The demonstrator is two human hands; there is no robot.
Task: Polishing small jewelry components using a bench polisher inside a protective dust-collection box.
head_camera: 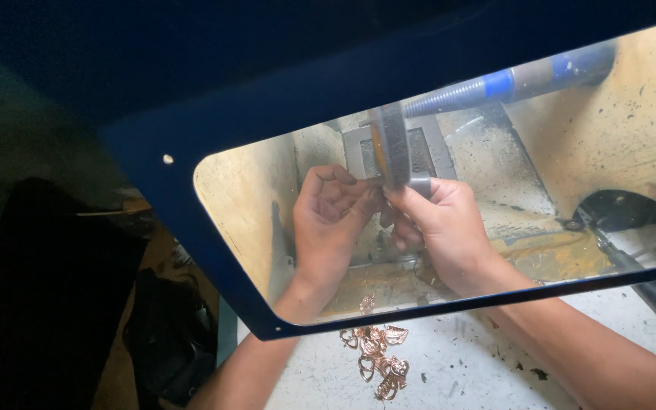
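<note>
Through a clear window in a dark blue shield (214, 250) I see both my hands inside a dusty polishing booth. My left hand (328, 224) and my right hand (438, 228) meet with pinched fingertips just under a grey spinning buffing wheel (392, 144). They seem to hold one small piece between them against the wheel; the piece itself is too small to make out. The wheel sits on a tapered grey spindle (457, 95) with a blue band.
Several copper-coloured heart-shaped pendants (377, 357) lie in a heap on the white bench (457, 372) below the shield. A black hose (647, 281) runs at the right. A dust vent grille (423, 148) lies behind the wheel. Dark bags sit on the floor at left.
</note>
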